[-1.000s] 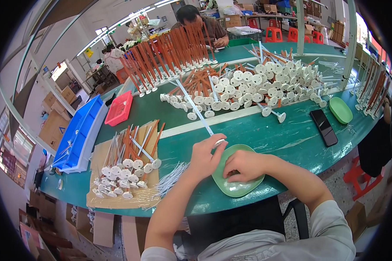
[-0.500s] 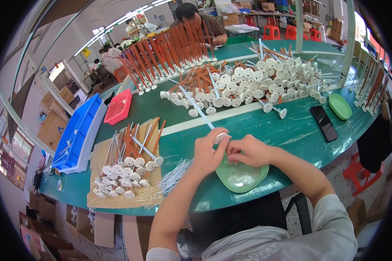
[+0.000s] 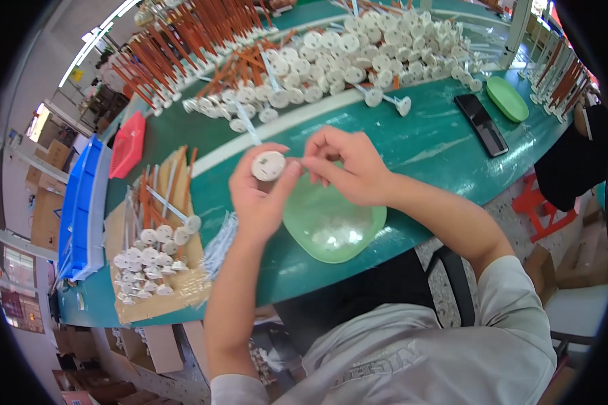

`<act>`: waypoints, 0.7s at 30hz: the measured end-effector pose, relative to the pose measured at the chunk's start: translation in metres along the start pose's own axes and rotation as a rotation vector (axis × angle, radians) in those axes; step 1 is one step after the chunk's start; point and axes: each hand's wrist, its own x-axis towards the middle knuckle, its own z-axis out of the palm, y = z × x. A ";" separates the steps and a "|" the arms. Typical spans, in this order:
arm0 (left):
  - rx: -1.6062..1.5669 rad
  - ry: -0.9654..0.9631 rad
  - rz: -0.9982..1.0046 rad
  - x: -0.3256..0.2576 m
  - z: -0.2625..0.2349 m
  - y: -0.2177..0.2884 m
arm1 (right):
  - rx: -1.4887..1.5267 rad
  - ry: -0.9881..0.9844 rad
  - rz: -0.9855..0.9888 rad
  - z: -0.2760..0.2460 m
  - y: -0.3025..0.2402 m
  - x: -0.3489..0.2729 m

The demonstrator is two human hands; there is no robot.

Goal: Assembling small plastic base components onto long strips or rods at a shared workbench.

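Observation:
My left hand [image 3: 255, 202] is closed around a white round disc [image 3: 268, 166] with small slots in its face. A pale strip [image 3: 247, 125] runs from behind the disc toward the far side of the table. Close to the disc's right edge, my right hand [image 3: 352, 167] is closed, thumb and forefinger pinched together; whatever they hold is too small to make out. Below both hands a shallow green tray [image 3: 334, 233] rests on the table. Left of it lies a bundle of thin whitish strips [image 3: 221, 246].
Cardboard [image 3: 199, 287] at the left carries several white discs with brown and pale stems. Beyond it stand a blue bin [image 3: 76, 223] and a red basket [image 3: 128, 145]. A heap of discs [image 3: 348, 44] fills the far side. Rightward lie a phone [image 3: 481, 125] and a small green dish [image 3: 508, 100].
The view has tilted down and shifted right. The disc in my left hand now faces up toward me. My right hand has risen from above the tray to beside the disc.

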 end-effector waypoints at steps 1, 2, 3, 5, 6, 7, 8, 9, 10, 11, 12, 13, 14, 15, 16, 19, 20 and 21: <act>0.010 -0.002 0.033 0.000 0.001 0.001 | 0.001 0.004 0.027 -0.002 -0.003 0.000; 0.026 0.001 0.065 0.000 0.000 0.001 | 0.026 -0.002 0.044 -0.002 -0.004 0.002; 0.031 -0.004 0.066 -0.001 0.000 0.003 | 0.051 -0.007 0.059 -0.003 -0.004 0.003; 0.040 0.011 0.054 -0.001 0.002 0.004 | 0.089 -0.014 0.083 -0.003 -0.003 0.002; 0.043 0.018 0.047 -0.002 0.004 0.006 | 0.120 -0.025 0.085 -0.004 -0.003 0.002; 0.046 0.015 0.034 -0.002 0.005 0.007 | 0.116 -0.041 0.099 -0.004 -0.002 0.002; 0.064 0.039 0.059 -0.002 0.006 0.007 | 0.125 -0.036 0.106 -0.004 -0.001 0.001; 0.083 0.063 0.087 -0.002 0.006 0.008 | 0.139 -0.017 0.087 -0.002 0.000 0.000; 0.088 0.061 0.082 -0.002 0.006 0.006 | 0.152 0.000 0.065 -0.002 0.000 0.000; 0.095 0.079 0.096 -0.001 0.005 0.005 | 0.158 0.002 0.065 -0.004 -0.001 0.000; 0.102 0.098 0.111 0.000 0.004 0.005 | 0.042 0.032 0.010 -0.007 -0.004 0.001; 0.106 0.098 0.108 0.000 0.004 0.005 | -0.073 0.059 -0.043 -0.008 -0.005 0.000; 0.125 0.095 0.124 0.000 0.003 0.005 | -0.069 0.059 -0.043 -0.009 -0.003 0.000; 0.143 0.093 0.140 -0.001 0.003 0.006 | -0.117 0.064 -0.063 -0.009 -0.002 0.001; 0.144 0.092 0.140 -0.001 0.003 0.006 | -0.169 0.072 -0.084 -0.010 -0.002 0.001; 0.152 0.075 0.148 -0.002 0.002 0.005 | -0.191 0.018 -0.046 -0.009 -0.006 0.000; 0.167 0.074 0.155 -0.002 0.002 0.005 | -0.192 0.019 -0.048 -0.009 -0.006 0.000; 0.181 0.073 0.163 -0.002 0.003 0.004 | -0.211 0.035 -0.072 -0.009 -0.006 -0.001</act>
